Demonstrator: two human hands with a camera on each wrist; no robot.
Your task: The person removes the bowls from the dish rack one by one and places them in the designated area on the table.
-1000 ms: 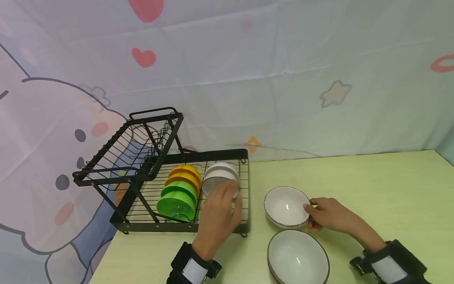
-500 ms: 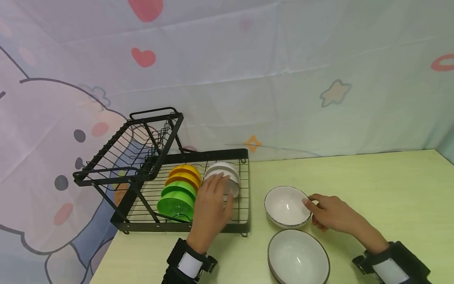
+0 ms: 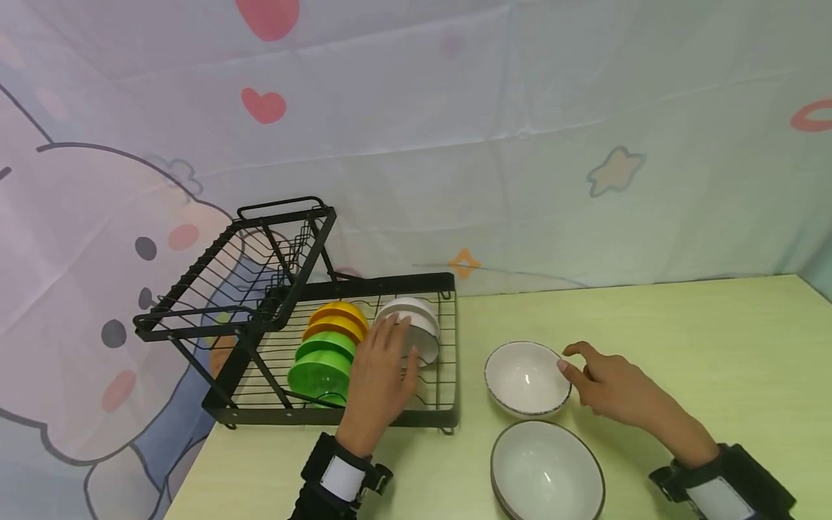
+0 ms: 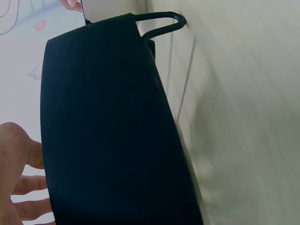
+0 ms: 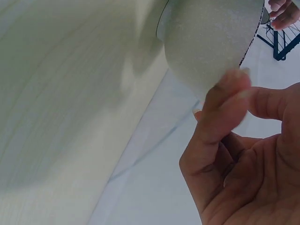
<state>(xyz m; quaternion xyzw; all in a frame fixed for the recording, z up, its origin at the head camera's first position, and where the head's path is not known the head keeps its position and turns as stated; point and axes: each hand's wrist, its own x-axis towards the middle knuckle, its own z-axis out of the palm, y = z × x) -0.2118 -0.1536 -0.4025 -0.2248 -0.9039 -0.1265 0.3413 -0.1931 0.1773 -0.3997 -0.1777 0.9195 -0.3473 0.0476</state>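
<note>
In the head view, the left hand (image 3: 382,368) lies at the white bowls (image 3: 424,343) in the dish rack (image 3: 260,415), fingers fairly straight, thumb spread away – its grip is loose, and no pinch shows. The green bowls (image 3: 318,377) and yellow bowls (image 3: 341,318) stand just beside it. The right hand (image 3: 614,390) is at the rim of the small bowl (image 3: 525,379), which stands upright on the desk (image 3: 702,332) near the stack of larger bowls (image 3: 546,473). Its thumb and forefinger are apart, so that grip looks slack. A sideways sweep of the left hand could knock a racked bowl out of line; a stray right thumb might tip the small bowl into the stack. Compared with half a second ago, the right forefinger has lifted and the left hand has drifted slightly left and nearer; the desk bowls look unmoved.

The left wrist view is mostly the rack's dark rail – fingertips hidden behind it.

In the right wrist view, blurred, bent fingers overlap the small bowl's edge; contact is hard to tell.
</note>
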